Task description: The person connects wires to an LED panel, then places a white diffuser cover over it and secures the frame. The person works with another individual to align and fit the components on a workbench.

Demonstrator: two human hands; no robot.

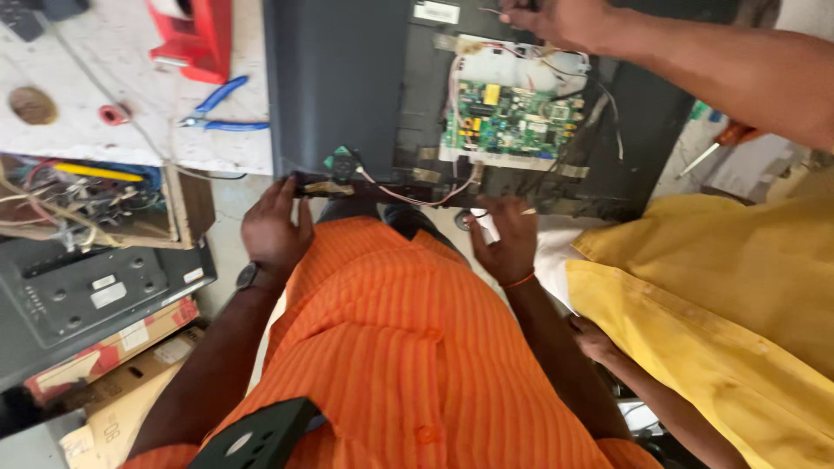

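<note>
Both hands grip the near edge of an opened flat-panel television.

The left hand and right hand curl over the television's lower edge, fingers closed on it, beside red and white wires. Farther in sits a green circuit board. A co-worker's hand reaches the top, apparently holding something. Blue pliers lie on the bench at left.

Your left hand and right hand grip the near edge of the opened television. Between them the edge lies free, crossed by thin wires. A co-worker's arm bars the far right above the circuit board; blue pliers occupy the tabletop at left.
</note>
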